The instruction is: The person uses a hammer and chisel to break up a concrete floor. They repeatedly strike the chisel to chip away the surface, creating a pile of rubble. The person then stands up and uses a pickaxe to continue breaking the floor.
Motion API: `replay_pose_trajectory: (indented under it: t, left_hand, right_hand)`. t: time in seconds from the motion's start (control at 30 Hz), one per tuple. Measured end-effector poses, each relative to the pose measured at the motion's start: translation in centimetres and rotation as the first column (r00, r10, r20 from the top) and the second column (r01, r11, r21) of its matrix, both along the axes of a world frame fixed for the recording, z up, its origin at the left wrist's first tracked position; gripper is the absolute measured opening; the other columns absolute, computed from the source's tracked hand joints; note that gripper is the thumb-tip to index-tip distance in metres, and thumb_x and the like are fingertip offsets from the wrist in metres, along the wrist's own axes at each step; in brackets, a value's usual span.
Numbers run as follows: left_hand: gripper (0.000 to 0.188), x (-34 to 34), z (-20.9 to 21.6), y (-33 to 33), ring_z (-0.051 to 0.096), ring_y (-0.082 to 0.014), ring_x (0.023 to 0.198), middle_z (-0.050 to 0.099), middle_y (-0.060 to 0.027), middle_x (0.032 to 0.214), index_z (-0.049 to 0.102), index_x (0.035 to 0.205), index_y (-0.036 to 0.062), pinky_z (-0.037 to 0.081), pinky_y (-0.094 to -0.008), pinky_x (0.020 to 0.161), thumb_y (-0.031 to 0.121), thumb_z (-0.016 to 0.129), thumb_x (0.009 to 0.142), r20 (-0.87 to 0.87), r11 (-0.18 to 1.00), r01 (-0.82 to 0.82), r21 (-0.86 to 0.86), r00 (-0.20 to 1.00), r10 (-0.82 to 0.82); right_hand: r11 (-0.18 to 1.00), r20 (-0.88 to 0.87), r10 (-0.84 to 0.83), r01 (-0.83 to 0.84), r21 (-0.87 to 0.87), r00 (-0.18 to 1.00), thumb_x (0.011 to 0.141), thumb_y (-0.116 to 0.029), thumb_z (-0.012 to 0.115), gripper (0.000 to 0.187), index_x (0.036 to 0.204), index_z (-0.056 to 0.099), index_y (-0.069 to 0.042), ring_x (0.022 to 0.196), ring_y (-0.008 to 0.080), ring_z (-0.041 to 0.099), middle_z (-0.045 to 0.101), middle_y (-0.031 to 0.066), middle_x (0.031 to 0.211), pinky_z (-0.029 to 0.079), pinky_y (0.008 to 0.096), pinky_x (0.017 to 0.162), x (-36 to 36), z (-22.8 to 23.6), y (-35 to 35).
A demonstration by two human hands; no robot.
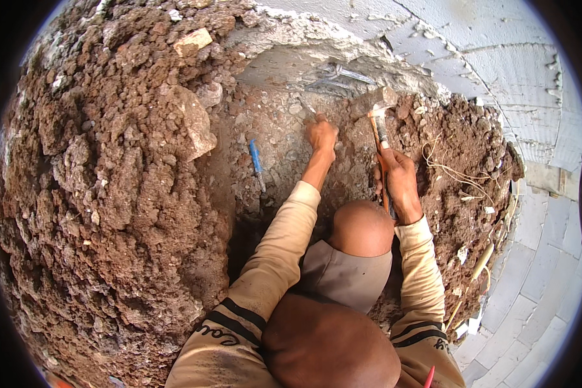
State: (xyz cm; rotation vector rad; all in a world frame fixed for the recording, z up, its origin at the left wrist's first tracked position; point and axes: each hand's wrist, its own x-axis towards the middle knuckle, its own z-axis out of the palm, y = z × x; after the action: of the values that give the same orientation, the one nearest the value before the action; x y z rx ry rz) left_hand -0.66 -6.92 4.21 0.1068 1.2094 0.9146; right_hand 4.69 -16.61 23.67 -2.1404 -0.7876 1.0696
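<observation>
While my right hand (pixel 401 180) grips the hammer (pixel 379 126) and my left hand (pixel 322 134) a slim tool (pixel 310 107), from afar I judge the pit (pixel 222 178) opened, its rough floor (pixel 279 123) unfinished

The hammer (pixel 379 129) has a dusty grey head and a long handle, coloured orange and black, with a whitish part close to the head. It is gripped at the handle by the right hand (pixel 401 181), with the head pointing away from the person. To the left of the hammer, the left hand (pixel 322 134) grips a thin greyish tool (pixel 310 106). Only its short end is visible, directed forward and slightly left, away from the hammer.
</observation>
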Motion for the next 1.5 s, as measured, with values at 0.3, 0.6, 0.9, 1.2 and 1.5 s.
replay_pose_trajectory:
  t: [0.3, 0.6, 0.9, 1.2, 1.5]
  left_hand:
    - [0.028, 0.7, -0.4, 0.8, 0.040, -0.0137, 0.044, 0.048, -0.0011, 0.056, 0.055, 0.087, 0.0091, 0.031, -0.0312, 0.044, 0.033, 0.050, 0.101, 0.309, 0.975, 0.220, 0.039, 0.925, -0.221]
    - [0.040, 1.1, 0.9, -1.9, 0.043, -0.0135, 0.051, 0.046, 0.0000, 0.060, 0.050, 0.085, 0.0114, 0.035, -0.0320, 0.051, 0.044, 0.039, 0.106, 0.250, 1.000, 0.028, -0.007, 0.968, -0.025]
    - [0.030, 0.1, 2.1, 1.6, 0.043, -0.0120, 0.051, 0.049, 0.0004, 0.060, 0.049, 0.083, 0.0156, 0.037, -0.0273, 0.047, 0.039, 0.048, 0.102, 0.469, 0.989, 0.135, 0.067, 0.870, -0.150]
    - [0.025, 0.7, 2.7, 5.0, 0.042, -0.0110, 0.048, 0.054, -0.0039, 0.071, 0.051, 0.089, 0.0105, 0.028, -0.0233, 0.036, 0.033, 0.054, 0.099, 0.457, 0.991, 0.131, 0.032, 0.880, -0.131]
    - [0.019, 0.4, 3.4, 4.9, 0.044, -0.0131, 0.050, 0.056, -0.0064, 0.072, 0.050, 0.093, 0.0077, 0.032, -0.0268, 0.037, 0.026, 0.053, 0.098, 0.499, 0.989, 0.141, 0.042, 0.855, -0.143]
  right_hand:
    - [0.997, 0.009, 0.043, -0.042, -0.064, 0.999, 0.102, -0.041, 0.053, 0.041, 0.086, 0.060, -0.005, 0.045, 0.0097, 0.048, 0.053, 0.0004, 0.060, 0.039, 0.0251, 0.040, -0.7, -0.4, 0.0]
    - [0.997, -0.053, -0.037, 0.040, 0.062, 0.998, 0.102, -0.043, 0.051, 0.044, 0.082, 0.059, -0.004, 0.043, 0.0105, 0.047, 0.052, 0.0021, 0.058, 0.039, 0.0255, 0.040, -0.4, 0.3, 0.0]
    - [0.915, -0.050, 0.080, -0.054, 0.400, 0.996, 0.095, -0.023, 0.068, 0.025, 0.081, 0.059, -0.004, 0.046, 0.0100, 0.050, 0.054, 0.0017, 0.059, 0.040, 0.0256, 0.045, -1.3, 0.6, -0.4]
    - [0.964, 0.030, -0.029, 0.020, 0.267, 0.999, 0.092, -0.015, 0.073, 0.023, 0.075, 0.059, -0.008, 0.048, 0.0053, 0.041, 0.051, -0.0047, 0.058, 0.032, 0.0242, 0.043, -2.2, -3.8, -1.4]
    - [0.790, -0.131, 0.102, 0.000, 0.614, 0.986, 0.093, -0.015, 0.067, 0.022, 0.080, 0.056, -0.001, 0.048, 0.0100, 0.046, 0.054, 0.0033, 0.058, 0.035, 0.0260, 0.044, -4.0, -4.1, -2.1]
